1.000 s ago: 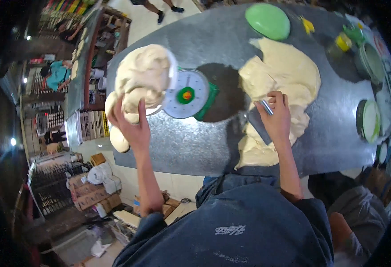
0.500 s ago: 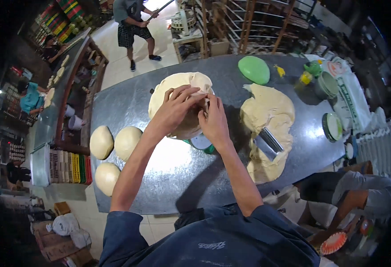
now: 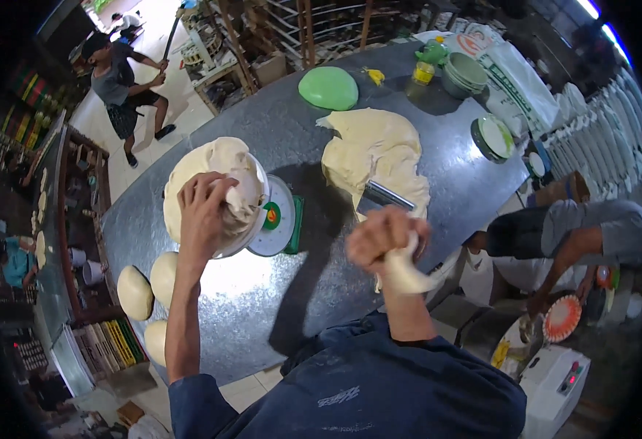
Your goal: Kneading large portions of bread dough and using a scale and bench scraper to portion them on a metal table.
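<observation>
My left hand (image 3: pixel 202 208) has curled fingers gripping the dough (image 3: pixel 193 157) heaped in a white bowl on the round dial scale (image 3: pixel 281 228) with a green base. My right hand (image 3: pixel 387 238), smeared by motion, is closed on a torn piece of pale dough (image 3: pixel 409 274) dangling toward me, nearer the table's front. Just beyond it, a steel scraper (image 3: pixel 387 194) lies on a large slack mound of dough (image 3: pixel 368 139). Smooth dough balls (image 3: pixel 134 293) rest at the left of the scale, partly behind my left arm.
Along the steel table's (image 3: pixel 452 205) back are a green dome (image 3: pixel 327 88), pots (image 3: pixel 463 73), a yellow-lidded jar (image 3: pixel 423 71) and sacks (image 3: pixel 511 88). A co-worker (image 3: pixel 116 80) stands beyond, holding a bar. Another person (image 3: pixel 584 227) bends at the right, beside a white machine (image 3: pixel 555 388).
Since half a second ago my hands have separated: the right pulled away toward me with a dough piece. Earlier it held the scraper, which now lies on the mound. The view has swung.
</observation>
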Available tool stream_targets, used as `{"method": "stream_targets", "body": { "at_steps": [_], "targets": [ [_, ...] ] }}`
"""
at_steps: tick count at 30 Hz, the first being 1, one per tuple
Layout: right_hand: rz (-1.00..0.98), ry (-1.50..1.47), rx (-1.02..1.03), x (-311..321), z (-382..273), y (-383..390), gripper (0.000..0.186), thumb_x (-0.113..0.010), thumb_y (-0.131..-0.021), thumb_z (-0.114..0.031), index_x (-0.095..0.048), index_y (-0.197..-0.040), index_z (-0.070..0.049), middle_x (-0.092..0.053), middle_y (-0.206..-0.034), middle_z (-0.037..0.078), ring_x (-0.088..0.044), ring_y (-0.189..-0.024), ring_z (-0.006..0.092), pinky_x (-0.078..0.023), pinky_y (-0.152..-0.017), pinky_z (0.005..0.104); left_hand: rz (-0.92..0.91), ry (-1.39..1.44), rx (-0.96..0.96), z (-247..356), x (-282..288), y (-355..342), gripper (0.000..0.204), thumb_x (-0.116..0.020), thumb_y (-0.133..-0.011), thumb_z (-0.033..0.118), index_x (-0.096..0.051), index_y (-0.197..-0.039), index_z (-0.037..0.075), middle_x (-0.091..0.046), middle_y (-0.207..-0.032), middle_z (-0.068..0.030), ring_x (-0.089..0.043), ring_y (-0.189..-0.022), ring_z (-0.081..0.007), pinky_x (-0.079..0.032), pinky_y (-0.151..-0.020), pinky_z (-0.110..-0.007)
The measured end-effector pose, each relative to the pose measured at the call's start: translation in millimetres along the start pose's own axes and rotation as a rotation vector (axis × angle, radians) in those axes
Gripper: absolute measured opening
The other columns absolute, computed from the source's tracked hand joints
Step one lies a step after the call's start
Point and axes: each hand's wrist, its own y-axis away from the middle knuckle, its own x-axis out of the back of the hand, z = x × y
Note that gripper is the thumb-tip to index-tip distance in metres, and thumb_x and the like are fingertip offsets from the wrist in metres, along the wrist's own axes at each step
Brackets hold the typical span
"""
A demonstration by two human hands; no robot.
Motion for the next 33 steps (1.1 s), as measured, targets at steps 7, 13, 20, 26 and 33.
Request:
{"method": "stream_targets", "body": {
  "at_steps": [7, 13, 20, 26, 33],
  "targets": [
    [1.004, 1.334, -0.386, 172, -169, 45, 0.034, -0.054, -0.090, -0.038, -0.059, -0.100, -0.006, -0.062, -0.090, 0.007, -0.058, -0.078, 0.0207, -0.045, -0.070, 0.0357, 0.009, 0.259, 0.265, 15, 21, -12, 0.055, -0.049, -0.069, -0.018, -0.063, -0.113, 0.010, -0.057, -0.107, -0.0074, -0.053, -0.099, -0.0263, -0.044, -0.082, -0.031],
    [1.069, 3.155, -0.573, 247, -169, 75, 0.042, -0.072, -0.079, -0.034, -0.059, -0.109, -0.008, -0.064, -0.104, 0.022, -0.063, -0.096, 0.0339, -0.049, -0.077, 0.0440, 0.354, 0.196, 0.297, 20, 27, 2, 0.021, -0.053, -0.081, -0.011, -0.057, -0.097, 0.002, -0.053, -0.097, -0.0099, -0.051, -0.086, -0.0246, -0.041, -0.076, -0.031],
    [0.758, 1.647, -0.489, 88, -19, -75, 0.034, -0.067, -0.087, -0.022, -0.057, -0.113, -0.003, -0.063, -0.108, 0.016, -0.064, -0.083, 0.0194, -0.051, -0.070, 0.0305, 1.116, 0.900, -0.190, 78, 162, 99, 0.034, -0.034, -0.100, 0.044, -0.053, -0.100, 0.016, -0.048, -0.088, 0.0003, -0.048, -0.087, -0.0127, -0.044, -0.085, -0.034],
    [0.574, 2.290, -0.197, 85, 165, -115, 0.100, -0.070, -0.074, -0.058, -0.026, -0.141, 0.002, -0.042, -0.131, 0.028, -0.051, -0.114, 0.0399, -0.039, -0.100, 0.0469, 1.248, 0.303, 0.776, 39, 100, 155, 0.037, -0.040, -0.100, 0.042, -0.048, -0.117, 0.010, -0.051, -0.102, -0.0023, -0.050, -0.098, -0.0151, -0.040, -0.091, -0.033],
    [0.639, 1.830, -0.348, 112, 115, -169, 0.049, -0.082, -0.065, -0.041, -0.068, -0.085, 0.002, -0.070, -0.084, 0.018, -0.068, -0.078, 0.0290, -0.051, -0.074, 0.0390, 1.125, 1.086, 1.304, 51, 73, 331, 0.040, -0.040, -0.100, 0.039, -0.043, -0.126, 0.009, -0.046, -0.115, -0.0042, -0.047, -0.109, -0.0159, -0.036, -0.098, -0.032]
  ]
}}
